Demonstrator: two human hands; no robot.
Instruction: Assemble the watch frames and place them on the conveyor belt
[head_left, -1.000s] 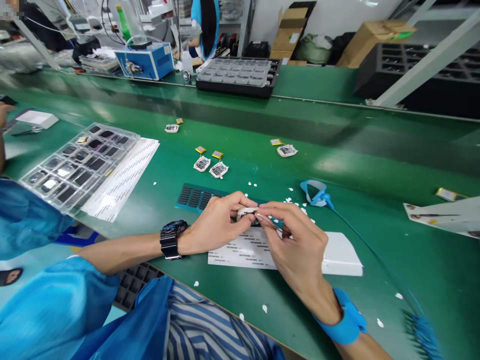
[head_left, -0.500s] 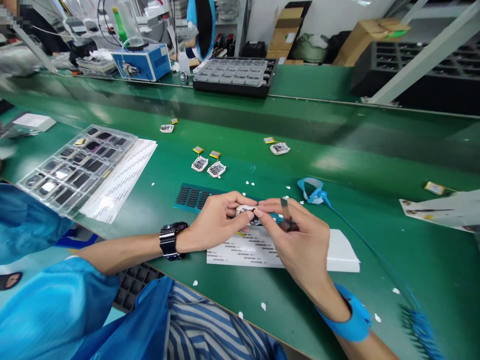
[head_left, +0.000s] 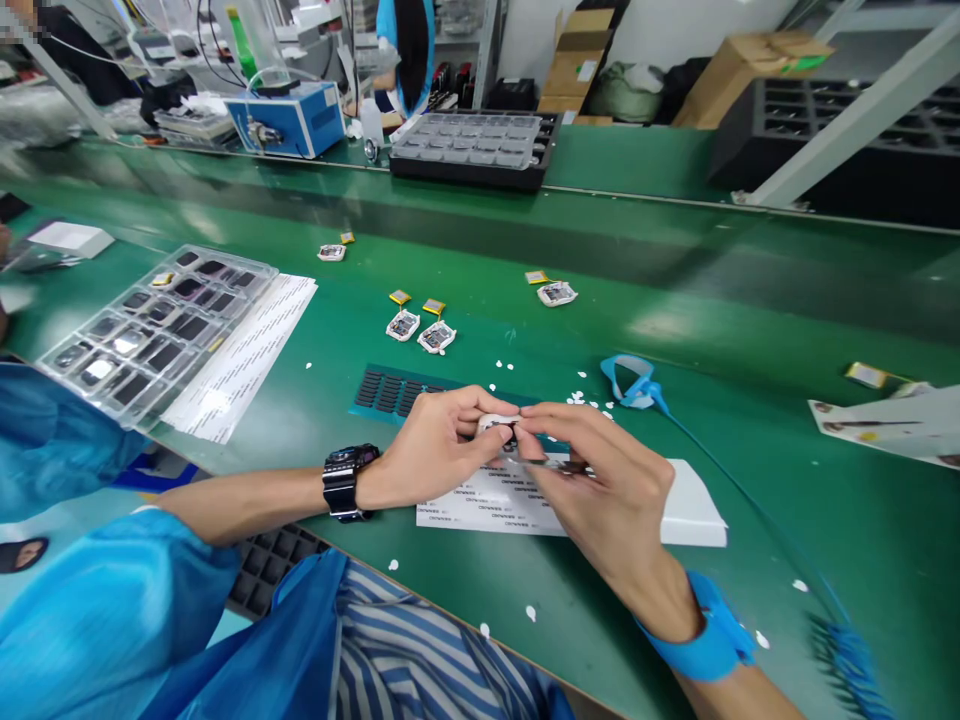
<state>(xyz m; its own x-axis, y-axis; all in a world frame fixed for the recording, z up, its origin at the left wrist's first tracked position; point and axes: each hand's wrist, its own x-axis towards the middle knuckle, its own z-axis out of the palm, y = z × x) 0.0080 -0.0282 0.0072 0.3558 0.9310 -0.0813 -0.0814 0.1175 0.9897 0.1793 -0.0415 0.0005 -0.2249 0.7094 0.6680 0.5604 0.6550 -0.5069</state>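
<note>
My left hand (head_left: 435,440) is closed on a small white watch case (head_left: 491,422), thumb on top and fingers behind it. Dark inner parts show in the case, partly covered by the fingertips. My right hand (head_left: 611,480) meets it from the other side, its index finger and thumb at the case's edge. Across the right palm and fingers lies a thin metal tool that looks like tweezers (head_left: 551,463), its tips near the case. Beneath the hands are a white printed sheet (head_left: 480,505) and a teal sheet of black adhesive strips (head_left: 386,390).
Several open watch cases (head_left: 437,337) with yellow batteries (head_left: 433,306) lie further back. At left stands a clear compartment tray (head_left: 150,335) on printed paper (head_left: 247,350). A blue wrist strap (head_left: 630,380) with its cord lies right. White scraps (head_left: 531,613) dot the bench; a co-worker's sleeve (head_left: 56,440) is at left.
The metal tool in my right hand has swung from upright to nearly level, pointing toward the case. The right fingers have shifted slightly; my left hand keeps its hold.
</note>
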